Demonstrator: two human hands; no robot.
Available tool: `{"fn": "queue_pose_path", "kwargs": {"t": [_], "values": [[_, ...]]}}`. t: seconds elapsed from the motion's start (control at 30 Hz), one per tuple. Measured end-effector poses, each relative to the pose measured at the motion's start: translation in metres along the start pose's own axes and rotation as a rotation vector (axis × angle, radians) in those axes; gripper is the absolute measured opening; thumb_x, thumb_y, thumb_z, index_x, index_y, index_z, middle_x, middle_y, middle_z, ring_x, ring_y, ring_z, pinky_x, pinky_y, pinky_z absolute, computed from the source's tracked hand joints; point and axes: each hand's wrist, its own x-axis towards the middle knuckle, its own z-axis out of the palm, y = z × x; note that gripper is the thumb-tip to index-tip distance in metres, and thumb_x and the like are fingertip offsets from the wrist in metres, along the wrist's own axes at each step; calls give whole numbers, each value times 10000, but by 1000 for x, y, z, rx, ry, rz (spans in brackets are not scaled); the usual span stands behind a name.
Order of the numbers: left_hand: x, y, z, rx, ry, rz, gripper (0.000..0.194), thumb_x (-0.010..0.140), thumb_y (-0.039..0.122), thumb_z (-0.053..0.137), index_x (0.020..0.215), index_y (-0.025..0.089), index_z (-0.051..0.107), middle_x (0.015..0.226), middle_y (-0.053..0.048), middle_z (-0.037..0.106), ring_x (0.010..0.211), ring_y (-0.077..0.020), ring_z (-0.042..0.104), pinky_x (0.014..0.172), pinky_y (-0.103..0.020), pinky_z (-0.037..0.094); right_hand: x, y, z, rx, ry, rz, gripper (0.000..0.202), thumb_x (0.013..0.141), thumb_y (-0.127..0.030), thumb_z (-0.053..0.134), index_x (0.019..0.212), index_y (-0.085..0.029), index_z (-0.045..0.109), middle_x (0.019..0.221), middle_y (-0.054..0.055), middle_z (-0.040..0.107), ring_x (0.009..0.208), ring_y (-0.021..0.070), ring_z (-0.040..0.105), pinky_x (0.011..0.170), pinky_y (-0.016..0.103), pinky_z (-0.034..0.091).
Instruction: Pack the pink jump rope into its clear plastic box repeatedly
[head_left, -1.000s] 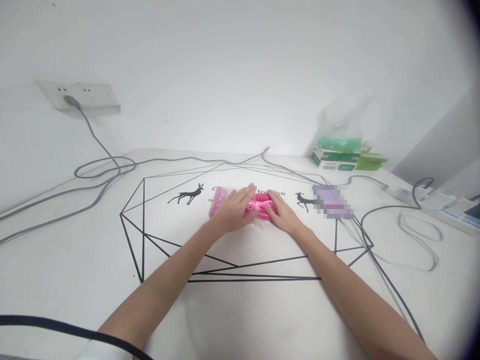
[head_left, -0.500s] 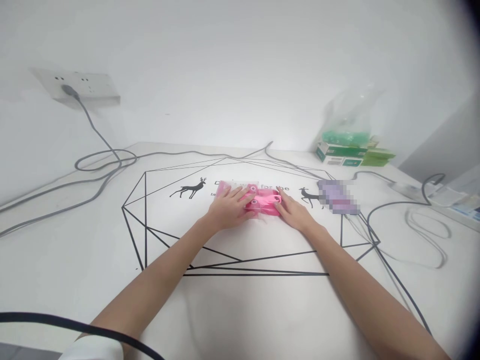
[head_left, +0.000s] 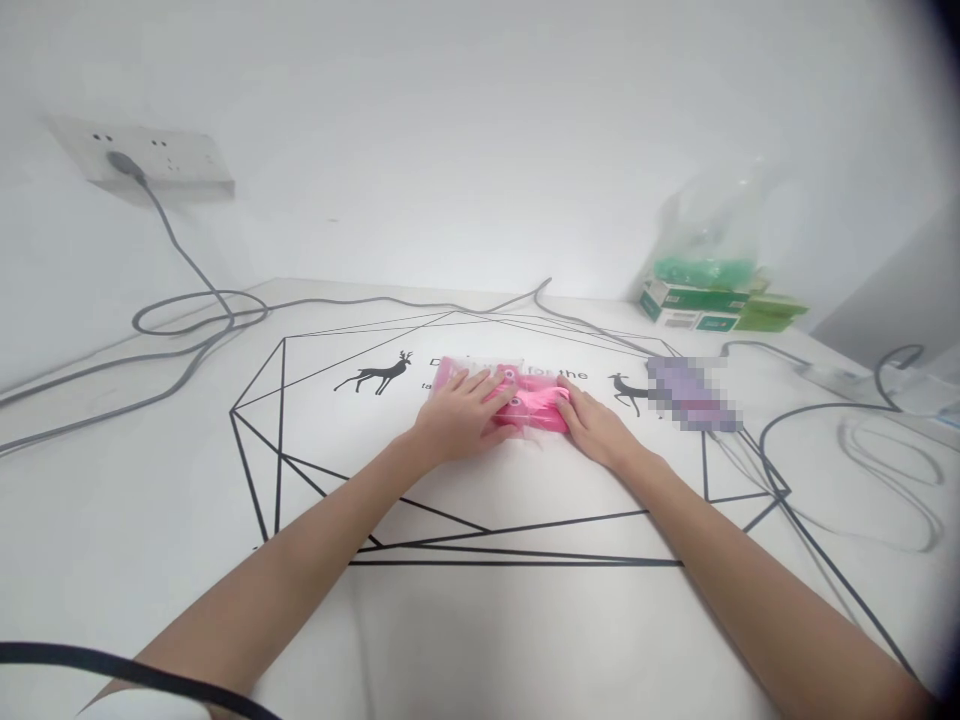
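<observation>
A bright pink item (head_left: pixel 547 408) with pale round spots lies on the table, partly inside a clear plastic bag (head_left: pixel 517 365). Its exact kind is hard to make out. My left hand (head_left: pixel 461 410) rests flat over the bag's left part, fingers stretched out and a little apart. At the right end of the pink item, my right hand (head_left: pixel 596 425) holds it, with fingers and thumb curled on its edge. Both hands cover parts of the bag and its contents.
A blurred-out purple object (head_left: pixel 694 393) lies to the right. Green-and-white boxes (head_left: pixel 694 303) with a clear bag (head_left: pixel 705 265) on top stand at the back right. Grey cables (head_left: pixel 337 302) run along the back and both sides. A black cable (head_left: pixel 135 672) crosses at the lower left.
My right hand's fingers have closed further over the right end of the pink item. The left hand stays nearly where it was. The view has shifted slightly.
</observation>
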Motion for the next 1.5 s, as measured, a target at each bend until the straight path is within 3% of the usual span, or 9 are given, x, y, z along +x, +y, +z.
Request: {"fn": "queue_pose_path", "kwargs": {"t": [0.1, 0.27, 0.5, 0.63, 0.87, 1.0, 1.33, 1.5], "values": [[0, -4, 2, -25, -16, 9, 576, 955, 566, 445, 1383, 189, 526, 1451, -127, 510, 1355, -309, 459, 1133, -509, 334, 0, -7, 4, 4, -13, -10, 660, 991, -565, 191, 1527, -198, 311, 1490, 109, 477, 1282, 369, 528, 1062, 547, 406], [-2, -9, 3, -18, -44, 11, 600, 961, 582, 425, 1403, 184, 504, 1478, -120, 479, 1378, -293, 435, 1147, -483, 316, -1, -14, 5, -59, -24, -55, 655, 994, -554, 186, 1530, -195, 301, 1558, 93, 373, 1369, 346, 438, 1125, 531, 341], [-2, -8, 2, -12, -42, 13, 608, 964, 590, 411, 1402, 178, 502, 1481, -109, 477, 1387, -281, 426, 1145, -474, 324, -2, 1, -5, -236, -10, -227, 714, 945, -635, 347, 1516, -207, 342, 1550, 115, 386, 1382, 330, 423, 1139, 524, 319], [-2, -7, 4, -19, -13, -1, 588, 958, 586, 431, 1383, 191, 526, 1465, -102, 498, 1373, -285, 442, 1139, -485, 331, 0, 9, -6, -262, -33, -278, 749, 938, -666, 329, 1503, -177, 367, 1554, 147, 370, 1420, 331, 363, 1155, 537, 276], [-1, -6, 2, -43, -25, -13, 589, 947, 579, 461, 1382, 189, 528, 1462, -116, 500, 1368, -300, 446, 1142, -500, 328, 1, 4, 0, -153, -100, -234, 778, 944, -667, 302, 1556, -195, 216, 1589, 130, 297, 1447, 322, 315, 1170, 528, 251], [-1, -6, 2, -41, -22, -11, 590, 945, 576, 459, 1388, 191, 521, 1445, -127, 517, 1349, -307, 465, 1130, -497, 341, 1, -6, 3, -81, -129, -195, 734, 949, -660, 296, 1528, -209, 264, 1533, 128, 411, 1440, 321, 332, 1184, 532, 215], [-1, -6, 1, -32, -23, -15, 562, 942, 563, 464, 1359, 195, 546, 1425, -95, 542, 1345, -310, 461, 1135, -496, 341, 4, -24, 10, -57, -170, -183, 604, 987, -596, 237, 1382, -189, 445, 1484, 166, 465, 1437, 322, 336, 1184, 591, 148], [-1, -6, 1, -20, -26, -13, 567, 940, 573, 460, 1362, 204, 546, 1425, -89, 543, 1344, -311, 463, 1134, -489, 344, 5, -13, 4, -75, -179, -239, 673, 962, -635, 295, 1505, -238, 326, 1555, 125, 376, 1475, 332, 243, 1185, 588, 170]]}}
